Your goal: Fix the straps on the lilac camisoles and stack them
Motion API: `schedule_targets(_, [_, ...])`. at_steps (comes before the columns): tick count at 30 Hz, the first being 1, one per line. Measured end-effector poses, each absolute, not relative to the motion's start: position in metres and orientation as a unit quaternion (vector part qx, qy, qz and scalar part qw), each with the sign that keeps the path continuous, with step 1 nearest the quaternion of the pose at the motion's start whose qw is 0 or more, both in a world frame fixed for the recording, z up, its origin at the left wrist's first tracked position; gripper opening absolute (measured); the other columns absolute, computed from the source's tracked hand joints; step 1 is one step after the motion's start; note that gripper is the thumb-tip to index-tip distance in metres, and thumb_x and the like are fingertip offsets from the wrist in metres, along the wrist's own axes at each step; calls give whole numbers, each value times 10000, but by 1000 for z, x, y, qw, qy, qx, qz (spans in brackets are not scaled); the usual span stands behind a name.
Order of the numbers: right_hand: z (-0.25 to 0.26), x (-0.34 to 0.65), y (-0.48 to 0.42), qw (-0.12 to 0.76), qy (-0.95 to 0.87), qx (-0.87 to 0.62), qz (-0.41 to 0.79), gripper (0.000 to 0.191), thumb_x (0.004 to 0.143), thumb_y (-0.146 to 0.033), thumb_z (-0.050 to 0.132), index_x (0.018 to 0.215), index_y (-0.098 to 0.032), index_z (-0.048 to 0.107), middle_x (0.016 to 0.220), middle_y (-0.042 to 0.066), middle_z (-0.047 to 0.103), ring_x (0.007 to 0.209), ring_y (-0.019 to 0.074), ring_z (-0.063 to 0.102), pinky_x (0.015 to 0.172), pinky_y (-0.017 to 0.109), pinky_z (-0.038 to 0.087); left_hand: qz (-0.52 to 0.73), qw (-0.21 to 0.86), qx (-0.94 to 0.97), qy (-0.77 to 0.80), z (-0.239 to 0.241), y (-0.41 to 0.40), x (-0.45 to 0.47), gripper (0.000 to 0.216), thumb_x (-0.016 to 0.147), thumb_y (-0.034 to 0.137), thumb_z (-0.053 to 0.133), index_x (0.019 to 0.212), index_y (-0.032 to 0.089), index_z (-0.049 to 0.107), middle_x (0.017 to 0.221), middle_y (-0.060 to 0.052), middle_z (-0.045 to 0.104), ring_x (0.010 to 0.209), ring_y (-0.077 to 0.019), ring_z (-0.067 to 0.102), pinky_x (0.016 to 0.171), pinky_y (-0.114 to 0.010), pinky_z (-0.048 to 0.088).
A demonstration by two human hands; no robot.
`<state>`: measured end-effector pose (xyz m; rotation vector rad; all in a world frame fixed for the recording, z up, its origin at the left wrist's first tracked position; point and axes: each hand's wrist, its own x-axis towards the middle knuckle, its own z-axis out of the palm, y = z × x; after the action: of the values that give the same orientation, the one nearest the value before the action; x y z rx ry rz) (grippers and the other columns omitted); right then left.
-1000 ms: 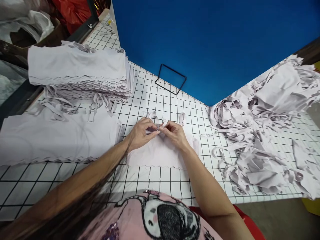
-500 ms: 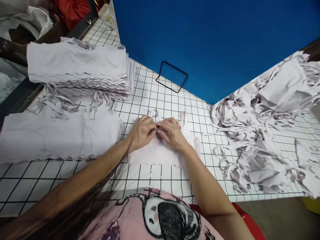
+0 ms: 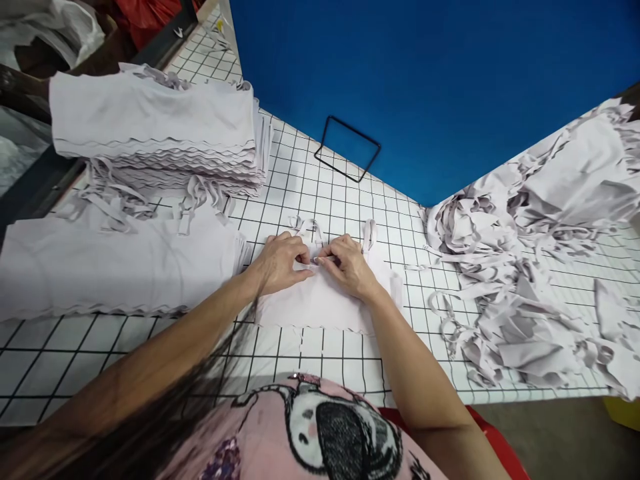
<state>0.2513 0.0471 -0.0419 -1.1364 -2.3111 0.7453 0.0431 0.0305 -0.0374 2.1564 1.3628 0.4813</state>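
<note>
A pale strappy top (image 3: 310,309) lies flat on the table in front of me, its thin straps (image 3: 369,235) reaching away from me. My left hand (image 3: 281,264) pinches the top's upper edge near the middle, thumb below the bent fingers. Close beside it, my right hand (image 3: 349,267) also has its fingertips closed on that edge. Something small and dark shows between the two hands, too small to make out.
Stacked pale tops (image 3: 150,120) and a second pile with straps (image 3: 115,267) fill the left side. Loose pale garments (image 3: 530,327) lie heaped on the right. A black wire frame (image 3: 347,148) rests near a blue panel (image 3: 425,87) on the grid-patterned table (image 3: 320,350).
My left fingertips have drawn slightly apart from the right ones, so more of the top's edge shows between them. The top stays in place; the view has shifted a little.
</note>
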Motion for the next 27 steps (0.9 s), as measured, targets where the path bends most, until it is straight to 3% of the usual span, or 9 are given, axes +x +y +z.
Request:
schedule_targets(13, [-41, 244, 43, 246, -847, -379, 280, 100, 932, -272, 581, 868, -205, 620, 775, 18, 615, 906, 207, 497, 922, 400, 317, 193, 302, 772, 525, -32, 31, 52, 233, 767, 361, 635, 627, 180, 592, 710, -5, 639, 838, -206, 535, 829, -388, 319])
schedule_targets(27, [-36, 246, 42, 206, -858, -384, 272, 138, 947, -284, 524, 848, -204, 577, 798, 27, 615, 933, 217, 484, 894, 400, 296, 173, 301, 774, 530, -31, 30, 53, 187, 761, 314, 620, 637, 178, 585, 724, -7, 650, 839, -204, 525, 839, -398, 313])
